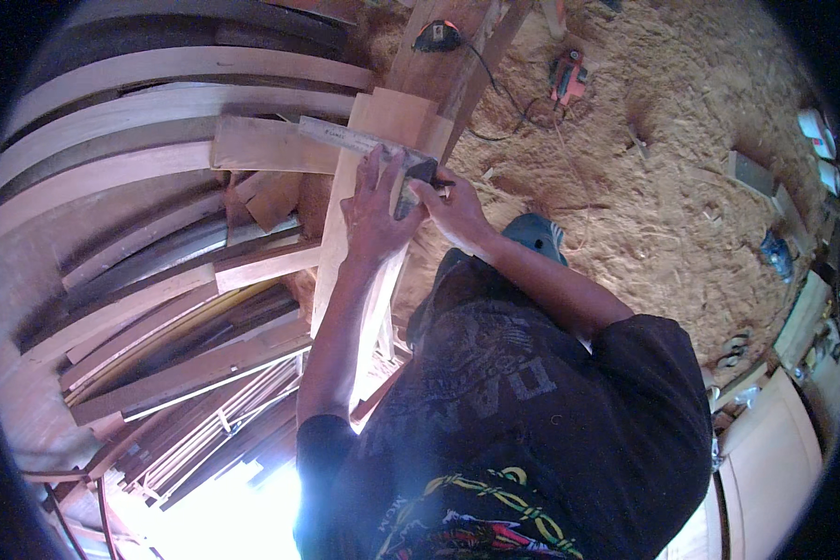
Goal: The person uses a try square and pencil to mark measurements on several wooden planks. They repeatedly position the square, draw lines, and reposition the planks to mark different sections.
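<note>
A try square with a pale metal blade (325,134) and a dark stock (422,170) lies across a light wooden board (339,233). My left hand (378,207) holds the square against the board, fingers spread over the blade and thumb reaching toward the stock. Close beside it, my right hand (457,210) pinches a short dark pencil-like stick (444,183) next to the stock. The stick's tip cannot be made out clearly. Both hands are close together at the board's right edge.
Stacked planks (187,103) fill the left side. A thick beam (406,79) carries a black and orange object (437,35). Sawdust (644,168) covers the ground at right, where a red power tool (567,77) lies with its cord. Wood offcuts (751,174) lie farther right.
</note>
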The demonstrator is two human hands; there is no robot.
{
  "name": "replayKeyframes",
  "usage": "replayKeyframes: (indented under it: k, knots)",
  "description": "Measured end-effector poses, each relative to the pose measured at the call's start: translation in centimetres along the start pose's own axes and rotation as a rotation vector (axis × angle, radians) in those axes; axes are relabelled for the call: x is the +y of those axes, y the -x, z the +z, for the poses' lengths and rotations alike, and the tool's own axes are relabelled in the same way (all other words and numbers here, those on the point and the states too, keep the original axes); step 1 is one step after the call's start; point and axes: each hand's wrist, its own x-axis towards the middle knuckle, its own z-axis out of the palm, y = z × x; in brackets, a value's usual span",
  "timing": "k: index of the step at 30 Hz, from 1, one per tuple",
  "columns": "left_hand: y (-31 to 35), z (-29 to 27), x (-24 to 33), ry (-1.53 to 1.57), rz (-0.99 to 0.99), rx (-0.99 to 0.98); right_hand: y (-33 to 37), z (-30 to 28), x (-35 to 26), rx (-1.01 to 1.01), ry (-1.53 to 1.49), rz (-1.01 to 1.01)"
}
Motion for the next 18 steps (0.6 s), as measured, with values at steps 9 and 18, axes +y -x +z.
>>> replayKeyframes:
  k: [9, 18]
  knots:
    - [-0.2, 0.2, -0.4, 0.021, 0.021, 0.019, 0.2, 0.1, -1.0, 0.02, 0.038, -0.039]
    - [-0.3, 0.4, -0.4, 0.011, 0.026, 0.03, -0.1, 0.4, -0.4, 0.046, 0.016, -0.017]
